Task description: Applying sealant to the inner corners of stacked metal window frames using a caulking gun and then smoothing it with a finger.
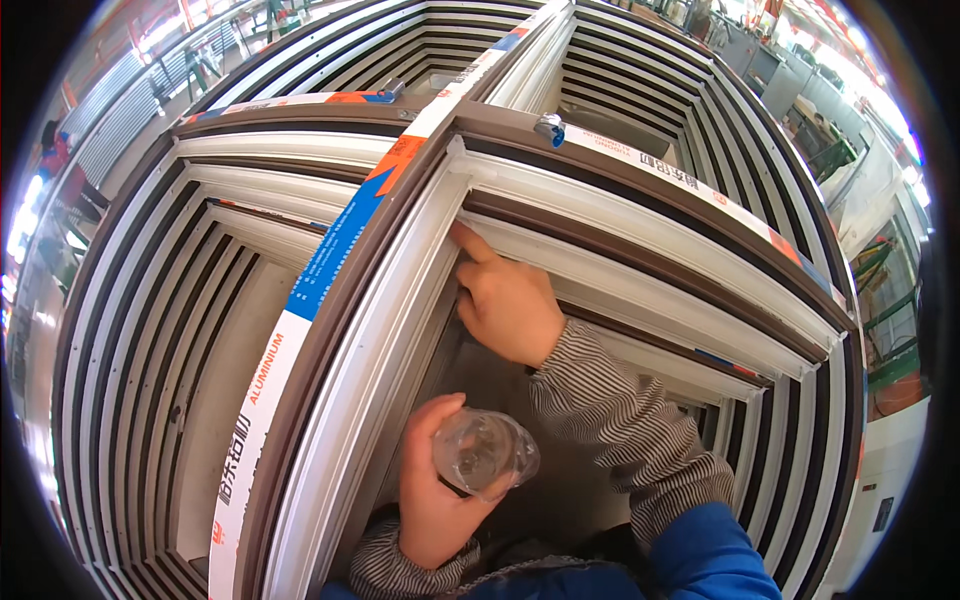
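Note:
My left hand is wrapped round a clear plastic cup, held low in front of me. What lies inside the cup is too unclear to name. Above and to the right of it, my right hand reaches to the inner corner of a white and brown window frame. Its index finger is stretched out, with the tip touching the frame near that corner. The other fingers are bent, and nothing shows in them. Striped sleeves cover both forearms.
Several similar frames lie stacked beneath, their edges stepping down around me. A crossbar with a printed protective strip runs from lower left to top centre. A small piece wrapped in blue and silver sits on the brown rail. A person stands far left.

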### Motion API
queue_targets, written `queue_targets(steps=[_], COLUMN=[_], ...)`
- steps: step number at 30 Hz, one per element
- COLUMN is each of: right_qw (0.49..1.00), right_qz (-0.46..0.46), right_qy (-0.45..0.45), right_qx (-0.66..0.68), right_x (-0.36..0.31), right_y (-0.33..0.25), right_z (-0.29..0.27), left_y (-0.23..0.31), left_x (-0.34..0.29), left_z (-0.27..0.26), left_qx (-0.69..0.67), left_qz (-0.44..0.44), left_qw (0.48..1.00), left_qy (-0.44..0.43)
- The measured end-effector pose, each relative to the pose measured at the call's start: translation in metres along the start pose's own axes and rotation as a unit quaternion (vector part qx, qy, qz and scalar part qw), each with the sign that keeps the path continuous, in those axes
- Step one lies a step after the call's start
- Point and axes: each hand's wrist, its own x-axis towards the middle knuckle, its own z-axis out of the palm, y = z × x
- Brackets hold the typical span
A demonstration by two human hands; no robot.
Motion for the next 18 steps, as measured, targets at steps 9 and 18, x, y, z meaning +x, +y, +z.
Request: queue_targets(steps=[9, 18], right_qw=[0.995, 0.97], right_qz=[0.018, -0.005], right_qy=[0.09, 0.074], right_qx=[0.04, 0.231], right_x=[0.006, -0.046], right_y=[-0.004, 0.0], right_z=[0.004, -0.039], left_y=[0.007, 0.009], left_x=[0.0, 0.005], left_z=[0.007, 0.013], left_qx=[-0.011, 0.024], left_qz=[-0.025, -0.019], left_qw=[0.999, 0.997], left_qy=[0.018, 0.071])
